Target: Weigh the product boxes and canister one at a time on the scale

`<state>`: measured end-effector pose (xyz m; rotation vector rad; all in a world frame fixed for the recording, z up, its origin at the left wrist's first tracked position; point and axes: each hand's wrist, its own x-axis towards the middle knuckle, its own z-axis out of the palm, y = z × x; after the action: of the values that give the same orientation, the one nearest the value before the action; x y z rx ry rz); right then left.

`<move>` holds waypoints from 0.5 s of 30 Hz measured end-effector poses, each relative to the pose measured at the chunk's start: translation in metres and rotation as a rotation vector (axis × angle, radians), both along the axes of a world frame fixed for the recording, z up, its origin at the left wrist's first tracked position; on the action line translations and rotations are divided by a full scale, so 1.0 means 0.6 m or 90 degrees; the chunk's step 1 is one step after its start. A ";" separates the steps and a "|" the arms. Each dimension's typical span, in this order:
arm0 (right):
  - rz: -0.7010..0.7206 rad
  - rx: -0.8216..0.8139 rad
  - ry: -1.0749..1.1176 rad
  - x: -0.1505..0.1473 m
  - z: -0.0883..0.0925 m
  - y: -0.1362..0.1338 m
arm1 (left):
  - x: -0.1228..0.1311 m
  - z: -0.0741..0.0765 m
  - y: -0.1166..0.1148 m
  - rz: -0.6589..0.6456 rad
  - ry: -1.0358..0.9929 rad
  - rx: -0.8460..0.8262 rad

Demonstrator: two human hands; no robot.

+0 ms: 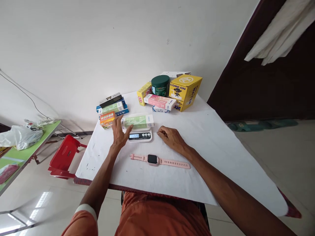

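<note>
A green and white box [139,121] lies across the top of a small white digital scale [140,136], whose display is lit. My left hand [120,132] is at the left end of that box, fingers spread, with nothing held. To the right of the scale, my right hand [172,137] rests on the white cloth with its fingers curled; anything inside them is hidden. Nearer my body lies a pink watch [152,159] with its strap stretched out flat. Just beyond my left hand sits an orange box [107,119].
Stacked boxes [113,104] stand at the back left. At the back are a green-lidded jar [160,86], a yellow carton [185,91], a pink box [159,101] and a small yellow box [144,93]. A red chair [65,157] stands left of the table.
</note>
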<state>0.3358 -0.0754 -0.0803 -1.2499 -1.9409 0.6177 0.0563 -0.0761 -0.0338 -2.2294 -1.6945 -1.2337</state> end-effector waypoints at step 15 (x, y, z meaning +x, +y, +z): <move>-0.001 -0.011 0.007 0.001 0.004 -0.004 | 0.013 0.077 0.078 -0.154 0.266 -0.255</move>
<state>0.3362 -0.0777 -0.0778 -1.2551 -1.9290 0.6403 0.0643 -0.0291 0.0124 -2.7355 -1.6450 -0.4183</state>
